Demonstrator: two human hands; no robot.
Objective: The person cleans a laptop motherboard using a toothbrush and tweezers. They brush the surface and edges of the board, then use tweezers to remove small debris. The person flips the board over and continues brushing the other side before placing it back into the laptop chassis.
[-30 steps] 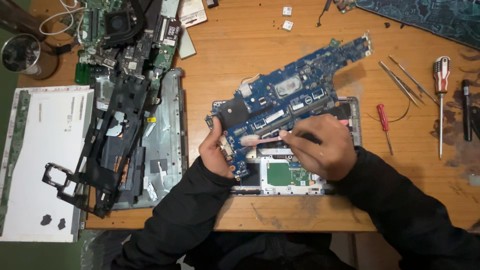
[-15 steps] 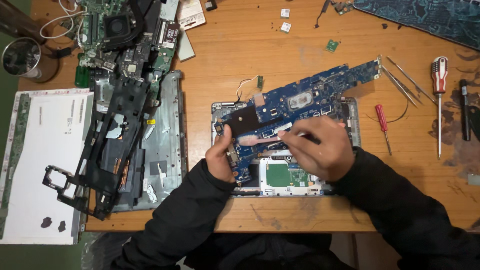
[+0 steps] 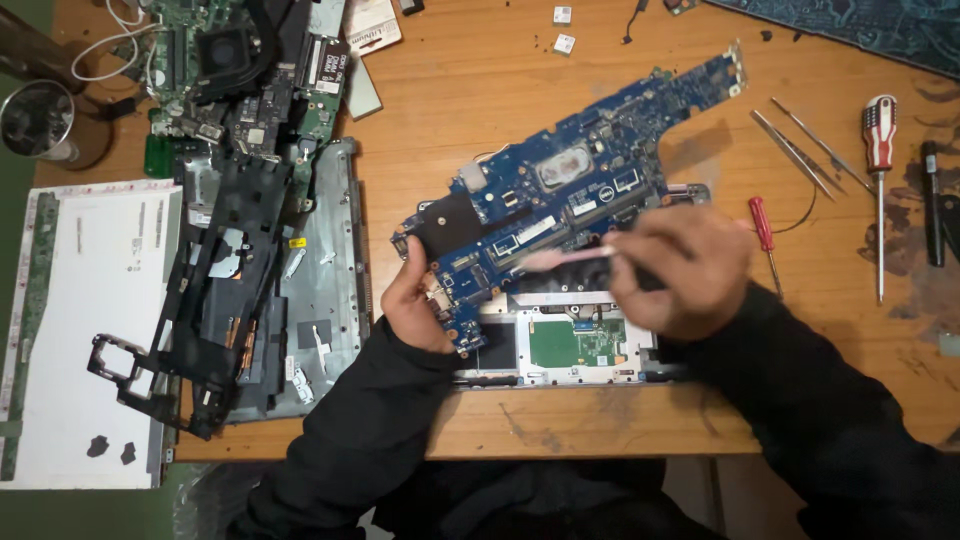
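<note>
My left hand [image 3: 415,305] grips the lower left end of a long blue laptop motherboard [image 3: 570,190], holding it tilted above an open laptop base [image 3: 575,345] with a green board inside. A thin pink brush-like tool [image 3: 565,258] is pinched in my right hand [image 3: 685,270]; its pale tip lies against the board's lower edge. Motion blurs the right hand. Both sleeves are black.
To the left lie a black laptop frame [image 3: 215,290] on a grey cover [image 3: 325,260], a white screen panel [image 3: 90,330] and another green board with a fan [image 3: 230,60]. At right are a small red screwdriver [image 3: 763,225], tweezers [image 3: 795,150] and a large screwdriver [image 3: 879,170].
The motherboard has shifted a little to the right and risen at its far end. My right hand moved right along the board, and the pink tool now shows clearly.
</note>
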